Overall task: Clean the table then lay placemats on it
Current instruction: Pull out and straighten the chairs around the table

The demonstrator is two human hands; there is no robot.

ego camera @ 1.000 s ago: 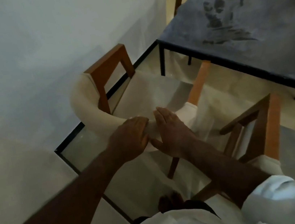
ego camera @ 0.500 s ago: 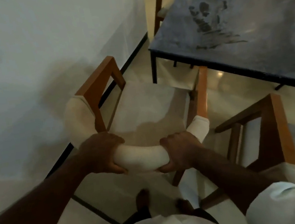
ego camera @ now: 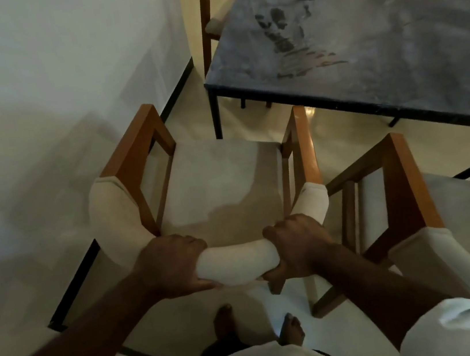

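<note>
My left hand [ego camera: 170,265] and right hand [ego camera: 298,249] both wrap tight around the cream padded backrest [ego camera: 236,263] of the wooden armchair [ego camera: 216,180]. The dusty dark table [ego camera: 390,44] stands at two o'clock, apart from the chair, smeared with prints.

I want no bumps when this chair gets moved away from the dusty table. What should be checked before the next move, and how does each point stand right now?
1. Left hand wrapped round the padded backrest: ok.
2. Right hand wrapped round the same backrest: ok.
3. Chair seat free of loose items: ok.
4. Gap to the neighbouring chair on the right: not ok, very tight.
5. Bare feet away from the chair legs: not ok, close behind.
6. Table wiped: not ok, dust and smears remain.
</note>
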